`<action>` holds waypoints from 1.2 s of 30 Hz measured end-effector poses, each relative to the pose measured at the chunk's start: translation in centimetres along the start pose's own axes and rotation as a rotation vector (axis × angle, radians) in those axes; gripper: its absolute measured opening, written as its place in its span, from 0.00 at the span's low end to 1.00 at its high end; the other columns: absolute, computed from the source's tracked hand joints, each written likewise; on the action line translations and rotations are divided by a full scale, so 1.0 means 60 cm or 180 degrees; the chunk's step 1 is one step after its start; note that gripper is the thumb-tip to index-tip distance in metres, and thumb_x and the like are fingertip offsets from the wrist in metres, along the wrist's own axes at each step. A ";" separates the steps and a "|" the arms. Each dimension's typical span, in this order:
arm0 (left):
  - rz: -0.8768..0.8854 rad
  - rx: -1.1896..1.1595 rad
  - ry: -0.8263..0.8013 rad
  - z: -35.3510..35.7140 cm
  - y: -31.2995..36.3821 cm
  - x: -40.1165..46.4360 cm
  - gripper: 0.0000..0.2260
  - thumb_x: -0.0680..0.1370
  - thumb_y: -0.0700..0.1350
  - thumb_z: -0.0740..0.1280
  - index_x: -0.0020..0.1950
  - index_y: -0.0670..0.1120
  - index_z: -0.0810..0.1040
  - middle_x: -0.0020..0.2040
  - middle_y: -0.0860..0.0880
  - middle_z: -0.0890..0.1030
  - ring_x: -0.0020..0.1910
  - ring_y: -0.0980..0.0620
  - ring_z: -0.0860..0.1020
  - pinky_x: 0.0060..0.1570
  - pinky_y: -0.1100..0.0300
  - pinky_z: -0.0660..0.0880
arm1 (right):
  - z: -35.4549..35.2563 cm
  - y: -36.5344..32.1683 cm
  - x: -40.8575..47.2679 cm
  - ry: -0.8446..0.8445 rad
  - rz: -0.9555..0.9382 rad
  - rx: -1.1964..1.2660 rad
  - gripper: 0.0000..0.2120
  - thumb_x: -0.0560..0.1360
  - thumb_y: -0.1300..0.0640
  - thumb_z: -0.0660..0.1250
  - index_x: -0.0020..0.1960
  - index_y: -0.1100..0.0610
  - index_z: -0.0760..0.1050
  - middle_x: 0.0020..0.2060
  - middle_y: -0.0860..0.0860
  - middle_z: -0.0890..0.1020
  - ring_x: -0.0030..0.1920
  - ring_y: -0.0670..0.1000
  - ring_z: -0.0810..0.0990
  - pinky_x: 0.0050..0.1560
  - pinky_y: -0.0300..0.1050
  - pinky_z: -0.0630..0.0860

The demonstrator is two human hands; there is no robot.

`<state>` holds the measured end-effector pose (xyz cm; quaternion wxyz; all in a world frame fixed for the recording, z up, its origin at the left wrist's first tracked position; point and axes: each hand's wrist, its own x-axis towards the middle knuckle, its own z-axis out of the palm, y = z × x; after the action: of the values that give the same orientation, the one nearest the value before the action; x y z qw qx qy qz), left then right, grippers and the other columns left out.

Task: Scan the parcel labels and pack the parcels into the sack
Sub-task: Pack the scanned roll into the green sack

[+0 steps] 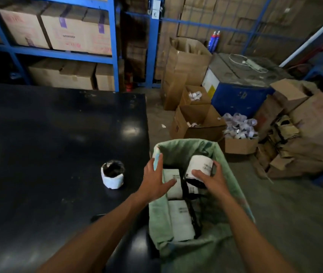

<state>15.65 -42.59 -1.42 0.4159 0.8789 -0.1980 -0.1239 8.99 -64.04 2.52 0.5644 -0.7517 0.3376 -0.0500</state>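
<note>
Reaching over the open green sack (pixel 233 186), both bare forearms come in from the bottom edge. Right hand (pixel 211 179) is wrapped around a white-labelled black parcel (pixel 198 166), fingers curled on its right side, thumb across the front; the parcel sits tilted, inside the sack mouth and above the others. Left hand (pixel 155 179) is spread wide, fingers apart, palm down. Its fingertips lie at the sack's left rim and its thumb reaches over a second parcel (pixel 173 184) lying in the sack; whether it presses on that parcel cannot be told, motion blur. It grips nothing.

A third parcel (pixel 180 221) lies lower in the sack, nearer the person, label up, black wrap showing along its right edge. The sack stands on the floor just beside the right edge of a black table (pixel 58 134).

On the table, left of the left hand and well apart from it, stands one more small parcel (pixel 113 174), white band round a black top, untouched.

Farther off, on the floor: open cartons (pixel 196 123), one heaped with small white rolls (pixel 239 128). Blue cabinet (pixel 241 95) behind them. Blue racking (pixel 58 54) with cardboard boxes along the back wall.
</note>
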 end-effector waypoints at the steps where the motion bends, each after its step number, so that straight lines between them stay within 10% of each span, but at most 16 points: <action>1: -0.0142 0.0233 0.0086 0.022 0.012 0.016 0.48 0.77 0.62 0.69 0.83 0.49 0.40 0.80 0.37 0.51 0.78 0.37 0.53 0.77 0.44 0.56 | -0.022 0.025 0.021 -0.0042 0.0064 -0.0227 0.43 0.71 0.56 0.81 0.79 0.51 0.60 0.64 0.50 0.72 0.63 0.56 0.76 0.59 0.51 0.76; 10: -0.1099 0.1286 0.0457 0.136 0.044 0.079 0.41 0.83 0.56 0.61 0.82 0.45 0.36 0.68 0.36 0.70 0.59 0.39 0.79 0.54 0.47 0.78 | -0.038 0.228 0.168 -0.0943 0.0820 -0.1695 0.45 0.68 0.60 0.82 0.78 0.57 0.62 0.67 0.60 0.77 0.63 0.60 0.78 0.56 0.49 0.76; 23: -0.1211 0.1561 0.0372 0.146 0.028 0.099 0.41 0.83 0.55 0.61 0.82 0.45 0.34 0.64 0.35 0.72 0.50 0.38 0.82 0.47 0.47 0.79 | 0.070 0.349 0.265 -0.0504 0.2001 -0.0388 0.35 0.75 0.72 0.71 0.75 0.58 0.59 0.71 0.62 0.71 0.56 0.61 0.76 0.57 0.65 0.77; 29: -0.1207 0.1374 0.0325 0.156 0.032 0.093 0.41 0.83 0.55 0.62 0.83 0.45 0.36 0.68 0.35 0.70 0.55 0.37 0.80 0.50 0.45 0.78 | 0.052 0.334 0.235 -0.0734 0.1856 -0.1232 0.48 0.69 0.67 0.81 0.80 0.62 0.55 0.68 0.63 0.74 0.65 0.64 0.77 0.55 0.53 0.77; 36: -0.1210 0.0834 0.0134 0.122 0.033 0.081 0.39 0.82 0.64 0.56 0.83 0.51 0.36 0.71 0.35 0.67 0.61 0.32 0.76 0.57 0.43 0.74 | 0.020 0.187 0.221 -0.0797 0.0997 -0.1863 0.33 0.73 0.54 0.78 0.73 0.66 0.71 0.67 0.64 0.78 0.64 0.64 0.79 0.58 0.47 0.76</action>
<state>16.70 -50.94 -4.67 0.2715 0.9493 -0.0346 -0.1549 14.64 -72.09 -11.85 0.3629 -0.8209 0.3770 0.2285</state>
